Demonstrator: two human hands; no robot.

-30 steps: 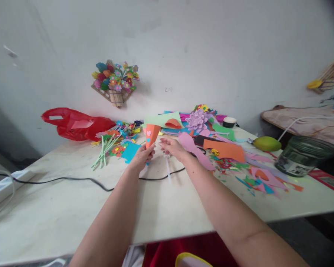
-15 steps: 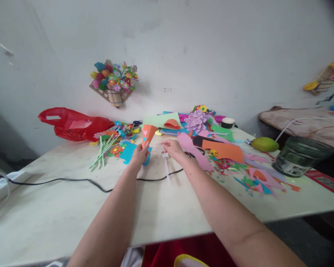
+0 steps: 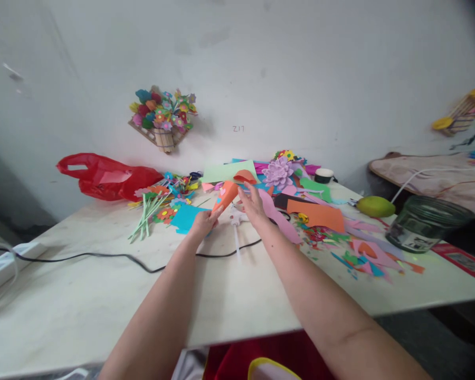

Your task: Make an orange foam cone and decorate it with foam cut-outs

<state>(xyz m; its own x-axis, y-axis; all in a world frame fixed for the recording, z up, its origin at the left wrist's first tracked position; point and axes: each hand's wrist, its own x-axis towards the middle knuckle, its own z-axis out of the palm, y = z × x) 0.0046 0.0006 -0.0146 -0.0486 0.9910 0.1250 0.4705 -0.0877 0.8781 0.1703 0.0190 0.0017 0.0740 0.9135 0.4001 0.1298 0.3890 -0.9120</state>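
An orange paper cone [image 3: 225, 195] with small heart shapes on it leans to the right, its narrow end in my left hand [image 3: 205, 222]. My right hand [image 3: 252, 205] is raised at the cone's wide end, fingers apart, its fingertips close to the rim. Whether they touch it is hard to tell. Under and beside my right hand lies a white glue gun [image 3: 235, 217] with a clear stick pointing toward me. A blue sheet [image 3: 185, 217] lies left of the cone.
Green stems [image 3: 145, 216], paper flowers and a red bag [image 3: 106, 177] are on the left. Colored sheets, a purple flower [image 3: 277, 173], scraps and a glass jar [image 3: 425, 224] are on the right. A black cable [image 3: 122, 256] crosses the table [image 3: 103, 306].
The cone has tilted from upright toward the right. My right hand has moved up and right from above the glue gun to the cone's wide end, its fingers spreading.
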